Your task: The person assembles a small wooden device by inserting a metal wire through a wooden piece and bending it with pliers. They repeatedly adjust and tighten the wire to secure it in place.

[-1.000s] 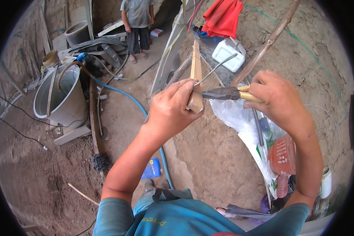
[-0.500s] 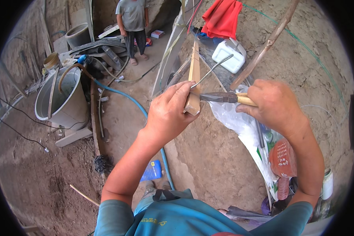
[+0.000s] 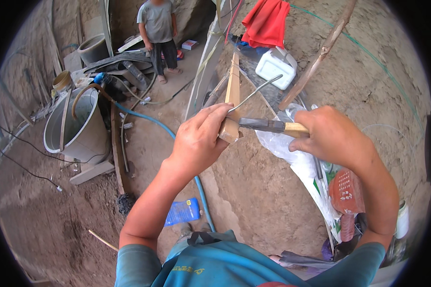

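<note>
My left hand point(image 3: 196, 136) is closed round the near end of a long pale wooden strip point(image 3: 232, 88), which points away from me. A thin bent metal rod point(image 3: 256, 92) comes out beside its fingertips and slants up to the right, ending in a small hook. My right hand point(image 3: 328, 134) grips a tool by its pale wooden handle point(image 3: 294, 129). The tool's dark metal head point(image 3: 263, 125) lies level and reaches the right side of the strip near its end. I cannot make out the tool's exact kind.
A large grey bucket point(image 3: 79, 126) with a hose in it stands at left. A blue hose point(image 3: 163, 126) crosses the dirt floor. Another person point(image 3: 159, 33) stands at the back. A white plastic container point(image 3: 275, 69), a red cloth point(image 3: 266, 23) and a wooden pole point(image 3: 318, 60) are at far right.
The strip's near end and the tool head have shifted slightly left and down. My right hand has also lowered a little. Both hands keep their grip.
</note>
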The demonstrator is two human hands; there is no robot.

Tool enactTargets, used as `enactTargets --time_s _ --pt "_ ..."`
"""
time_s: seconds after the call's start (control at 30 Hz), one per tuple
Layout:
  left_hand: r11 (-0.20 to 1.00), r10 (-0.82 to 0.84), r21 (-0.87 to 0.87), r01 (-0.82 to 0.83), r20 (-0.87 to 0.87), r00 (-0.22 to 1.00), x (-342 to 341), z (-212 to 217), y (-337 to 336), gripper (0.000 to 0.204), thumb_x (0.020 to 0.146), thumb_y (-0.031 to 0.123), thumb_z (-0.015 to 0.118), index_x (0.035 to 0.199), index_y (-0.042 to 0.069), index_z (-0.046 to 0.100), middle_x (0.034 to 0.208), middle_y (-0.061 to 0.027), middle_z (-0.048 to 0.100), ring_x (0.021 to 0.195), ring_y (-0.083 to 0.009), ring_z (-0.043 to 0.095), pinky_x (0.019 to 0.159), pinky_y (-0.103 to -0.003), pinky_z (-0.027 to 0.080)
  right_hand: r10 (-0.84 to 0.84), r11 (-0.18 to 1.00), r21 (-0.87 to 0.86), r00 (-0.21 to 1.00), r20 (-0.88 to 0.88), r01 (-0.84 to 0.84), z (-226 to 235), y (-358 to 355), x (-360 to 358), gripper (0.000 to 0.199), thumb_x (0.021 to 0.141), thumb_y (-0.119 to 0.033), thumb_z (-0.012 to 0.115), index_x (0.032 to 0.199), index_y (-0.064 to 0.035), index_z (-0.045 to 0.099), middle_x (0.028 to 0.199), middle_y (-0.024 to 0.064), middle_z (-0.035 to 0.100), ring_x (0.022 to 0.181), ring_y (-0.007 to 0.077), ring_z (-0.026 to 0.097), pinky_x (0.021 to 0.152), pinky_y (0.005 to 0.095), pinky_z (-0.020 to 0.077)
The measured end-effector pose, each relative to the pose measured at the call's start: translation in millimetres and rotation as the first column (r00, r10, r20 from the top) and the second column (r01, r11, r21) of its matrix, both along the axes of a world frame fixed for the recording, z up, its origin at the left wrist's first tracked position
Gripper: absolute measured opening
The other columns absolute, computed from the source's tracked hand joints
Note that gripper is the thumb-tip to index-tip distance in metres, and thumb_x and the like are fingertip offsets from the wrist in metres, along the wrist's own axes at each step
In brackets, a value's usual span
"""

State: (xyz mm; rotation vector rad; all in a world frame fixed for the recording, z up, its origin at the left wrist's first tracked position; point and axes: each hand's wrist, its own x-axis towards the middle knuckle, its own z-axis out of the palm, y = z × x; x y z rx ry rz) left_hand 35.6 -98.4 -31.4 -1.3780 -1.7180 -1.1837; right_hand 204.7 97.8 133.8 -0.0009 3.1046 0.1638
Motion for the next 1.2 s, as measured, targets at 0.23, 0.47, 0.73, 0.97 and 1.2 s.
enactTargets --time_s 0.23,0.47,0.73,0.97,1.2 --pt "0.999 -0.048 -0.008 0.048 -0.005 0.999 -4 6 -5 0.051 0.070 -0.005 0.080 0.118 0.002 0.065 0.118 -0.0108 0.073 0.104 -0.0304 0.073 0.082 -0.039 0.062 -0.054 0.965 -0.242 0.980 0.194 0.101 2 3 -8 0.034 0.082 -0.023 0.088 0.089 0.0004 0.064 0.070 0.0134 0.067 0.064 0.0309 0.071 0.061 0.0413 0.0559" --pt "0.999 -0.048 -0.009 0.047 -0.059 0.997 -14 4 -7 0.054 0.070 0.019 0.094 0.113 -0.001 0.068 0.114 -0.0153 0.075 0.098 -0.0303 0.076 0.079 -0.037 0.062 -0.137 0.504 -0.677 0.824 0.550 0.536 -26 3 -4 0.035 0.089 -0.022 0.086 0.088 -0.0016 0.058 0.069 0.0062 0.064 0.050 0.0125 0.064 0.042 0.0292 0.0506" --pt "0.998 -0.060 0.028 0.063 -0.106 0.993 -22 5 -6 0.056 0.068 0.016 0.096 0.112 0.000 0.067 0.111 -0.0179 0.075 0.092 -0.0287 0.076 0.075 -0.034 0.063 -0.003 0.207 -0.820 0.838 0.545 0.534 -66 2 5 0.036 0.092 -0.027 0.085 0.091 -0.0015 0.059 0.072 0.0062 0.065 0.052 0.0114 0.064 0.044 0.0279 0.0527" --pt "0.961 -0.178 -0.184 0.207 0.163 0.970 -22 14 -24 0.065 0.075 0.004 0.089 0.132 0.004 0.058 0.122 -0.0121 0.075 0.098 -0.0265 0.076 0.078 -0.039 0.064 -0.019 0.262 -0.787 0.818 0.574 0.559 -55 10 -2 0.039 0.087 -0.026 0.088 0.089 0.0001 0.060 0.071 0.0071 0.066 0.052 0.0128 0.065 0.044 0.0277 0.0526" --pt "0.918 -0.353 -0.295 0.266 -0.301 0.886 -44 33 -19 0.057 0.079 0.007 0.080 0.134 0.011 0.065 0.112 -0.0088 0.075 0.092 -0.0258 0.076 0.074 -0.035 0.063 -0.030 0.316 -0.760 0.806 0.591 0.569 -61 28 4 0.041 0.082 -0.024 0.091 0.086 -0.0006 0.058 0.070 0.0090 0.067 0.050 0.0140 0.065 0.044 0.0273 0.0506"
